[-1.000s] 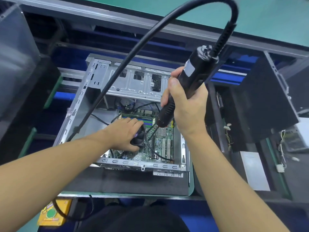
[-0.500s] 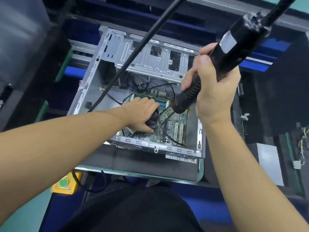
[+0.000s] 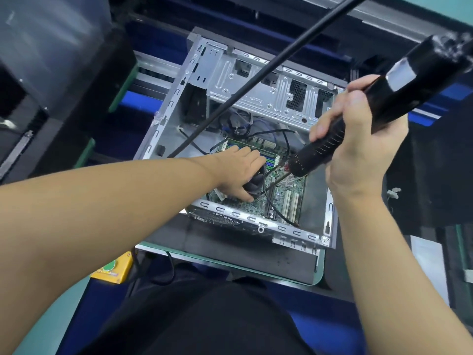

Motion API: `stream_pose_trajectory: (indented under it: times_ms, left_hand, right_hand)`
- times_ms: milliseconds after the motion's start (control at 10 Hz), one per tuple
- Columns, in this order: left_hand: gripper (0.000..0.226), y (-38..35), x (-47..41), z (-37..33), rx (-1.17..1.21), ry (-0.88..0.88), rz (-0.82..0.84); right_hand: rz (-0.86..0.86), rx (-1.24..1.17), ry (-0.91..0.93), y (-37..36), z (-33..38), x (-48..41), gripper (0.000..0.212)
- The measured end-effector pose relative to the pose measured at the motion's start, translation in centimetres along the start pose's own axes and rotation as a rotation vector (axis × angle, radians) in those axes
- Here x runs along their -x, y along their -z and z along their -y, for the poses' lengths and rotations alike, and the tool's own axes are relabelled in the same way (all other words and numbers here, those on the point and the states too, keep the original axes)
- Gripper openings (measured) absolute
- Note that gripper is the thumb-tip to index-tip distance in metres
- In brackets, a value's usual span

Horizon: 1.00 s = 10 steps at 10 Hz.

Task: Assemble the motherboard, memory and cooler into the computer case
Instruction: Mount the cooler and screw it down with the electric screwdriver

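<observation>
At bench edge, case (image 3: 256, 98) lay open, motherboard (image 3: 289, 193) flat inside.
Left hand (image 3: 238, 172) gripped the dark cooler (image 3: 256, 184) on the board, fingers close together over its top. Right hand (image 3: 358, 149) wrapped the black screwdriver (image 3: 320, 152), tip angled down just right of the cooler. Memory (image 3: 266, 152) sat beyond; cable (image 3: 256, 80) crossed above.

One case (image 3: 222, 80) in front of me, and one motherboard (image 3: 281, 198) in it. One cooler (image 3: 256, 184), just the one. One screwdriver (image 3: 399, 93), one black cord (image 3: 256, 80). Two hands in there: my left hand (image 3: 238, 170), my right hand (image 3: 358, 155). Two white slots (image 3: 287, 203) on the board. One yellow box (image 3: 112, 272), one green button (image 3: 110, 266) on it.
</observation>
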<state>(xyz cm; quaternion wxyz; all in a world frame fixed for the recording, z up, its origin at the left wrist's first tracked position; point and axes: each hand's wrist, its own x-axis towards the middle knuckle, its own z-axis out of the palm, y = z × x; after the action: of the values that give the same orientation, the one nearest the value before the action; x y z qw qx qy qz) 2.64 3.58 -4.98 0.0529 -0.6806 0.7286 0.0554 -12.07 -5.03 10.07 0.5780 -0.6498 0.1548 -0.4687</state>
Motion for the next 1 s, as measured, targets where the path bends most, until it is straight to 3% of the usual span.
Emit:
stream_pose_trajectory:
  times_ms: [500,1000]
  left_hand:
    - [0.096,0.32,-0.04,-0.12,0.033,0.004,0.027]
    - [0.096,0.57,0.06,-0.28,0.023,0.015,0.033]
  right_hand:
    - [0.082,-0.002,0.06,0.27,0.05,-0.39,0.006]
    - [0.033,0.036,0.047,0.11,0.12,0.31,0.006]
